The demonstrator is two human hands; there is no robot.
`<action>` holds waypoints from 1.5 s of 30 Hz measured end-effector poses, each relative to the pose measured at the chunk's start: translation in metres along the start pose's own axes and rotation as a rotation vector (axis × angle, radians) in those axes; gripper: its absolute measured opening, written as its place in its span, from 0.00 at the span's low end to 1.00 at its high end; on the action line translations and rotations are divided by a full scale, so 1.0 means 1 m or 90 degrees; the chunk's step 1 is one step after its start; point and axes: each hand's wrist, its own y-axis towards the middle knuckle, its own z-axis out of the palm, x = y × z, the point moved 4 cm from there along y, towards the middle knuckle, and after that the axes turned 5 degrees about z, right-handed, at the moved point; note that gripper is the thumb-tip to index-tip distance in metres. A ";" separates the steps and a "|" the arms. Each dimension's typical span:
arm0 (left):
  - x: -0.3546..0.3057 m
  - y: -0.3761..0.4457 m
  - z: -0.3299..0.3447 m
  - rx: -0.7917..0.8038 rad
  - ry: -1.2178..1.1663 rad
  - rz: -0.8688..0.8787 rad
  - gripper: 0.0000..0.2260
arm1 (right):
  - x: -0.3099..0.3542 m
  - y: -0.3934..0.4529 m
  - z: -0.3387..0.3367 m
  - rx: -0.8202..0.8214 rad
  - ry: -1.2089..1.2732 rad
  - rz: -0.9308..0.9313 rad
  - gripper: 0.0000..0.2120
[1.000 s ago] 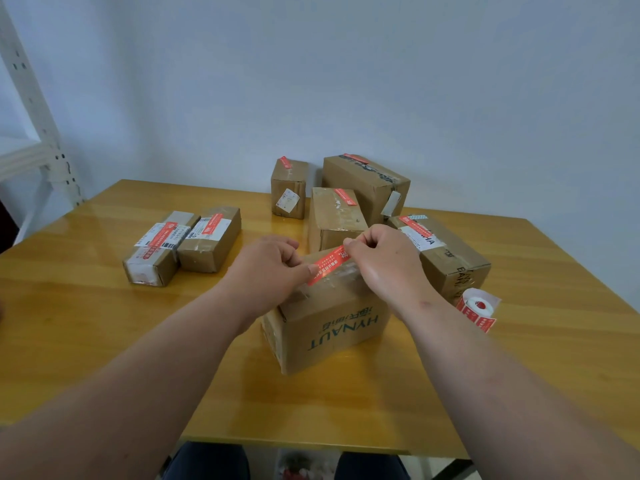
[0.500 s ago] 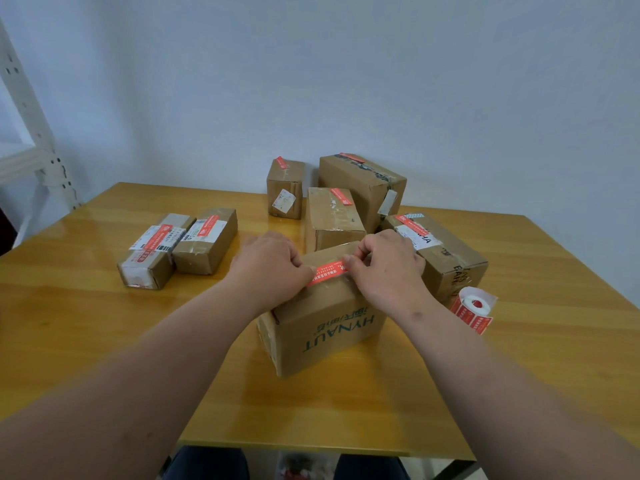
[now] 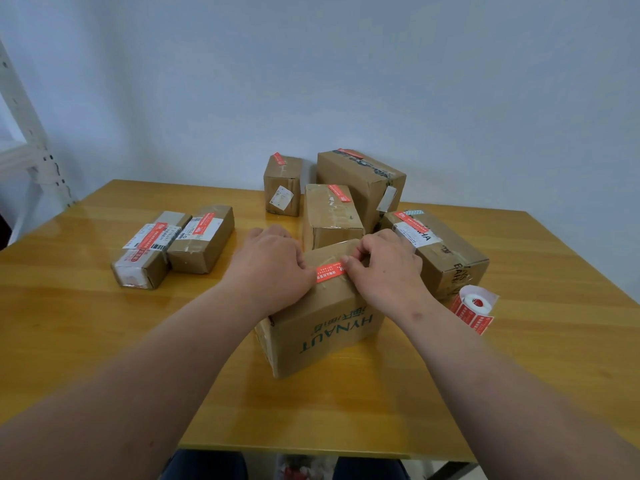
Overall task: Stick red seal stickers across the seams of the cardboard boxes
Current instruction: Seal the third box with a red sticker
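Hands meet on top of the nearest cardboard box [image 3: 322,323], which stands on the wooden table [image 3: 519,358] close to the front edge, its side printed with "HYNAUT" upside down. Both forearms reach in from the bottom corners. The left hand [image 3: 273,268] lies knuckles up over the box's top left part, fingers curled down onto the left end of a red seal sticker [image 3: 330,271]. The right hand [image 3: 388,268] is bunched at the other end, thumb and fingertips pinched on the sticker's right edge. The sticker lies flat along the taped top, a red strip with pale print. Six more boxes [image 3: 332,216] sit behind and to the left, each bearing a red strip. A sticker roll [image 3: 476,306] rests just right of the right wrist.
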 end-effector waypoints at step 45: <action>0.020 -0.009 0.017 0.006 -0.284 -0.096 0.05 | -0.018 0.012 -0.008 0.046 0.280 0.127 0.16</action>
